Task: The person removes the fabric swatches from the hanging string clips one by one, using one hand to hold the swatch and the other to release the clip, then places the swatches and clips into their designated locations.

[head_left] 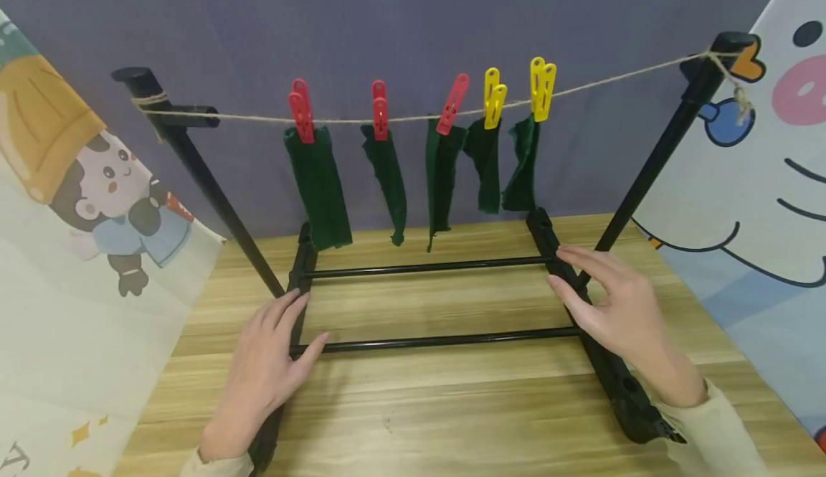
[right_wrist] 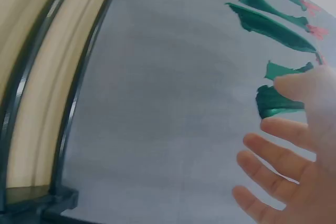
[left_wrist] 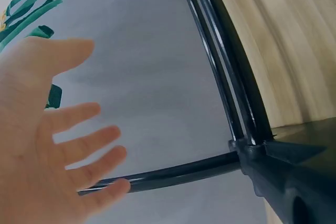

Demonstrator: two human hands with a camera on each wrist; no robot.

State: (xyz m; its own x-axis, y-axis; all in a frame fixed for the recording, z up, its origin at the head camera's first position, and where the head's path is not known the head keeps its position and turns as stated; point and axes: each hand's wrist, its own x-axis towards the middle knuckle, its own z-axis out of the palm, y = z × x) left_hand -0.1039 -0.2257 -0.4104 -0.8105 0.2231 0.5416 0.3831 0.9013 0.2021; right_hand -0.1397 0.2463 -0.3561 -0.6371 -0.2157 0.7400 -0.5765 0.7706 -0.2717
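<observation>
A black rack frame (head_left: 445,339) with two cross rods stands on a wooden table (head_left: 452,405). Twine (head_left: 258,116) runs between its two slanted posts. Several dark green cloth strips (head_left: 319,186) hang from it, held by red pegs (head_left: 301,110) and yellow pegs (head_left: 542,88). My left hand (head_left: 310,319) rests flat on the left base bar (head_left: 302,262) with its fingers straight. On the right base bar (head_left: 613,376) my right hand (head_left: 560,269) lies with straight fingers. The left wrist view shows the left hand (left_wrist: 52,145) open by a black rod (left_wrist: 178,171). In the right wrist view the right hand (right_wrist: 294,156) is open before the strips (right_wrist: 273,24).
A cartoon-printed panel (head_left: 77,247) leans at the left, and another (head_left: 768,176) stands at the right. A grey-blue backdrop (head_left: 387,25) closes the rear. The left post (head_left: 200,168) and right post (head_left: 665,140) slant outward over the table's sides.
</observation>
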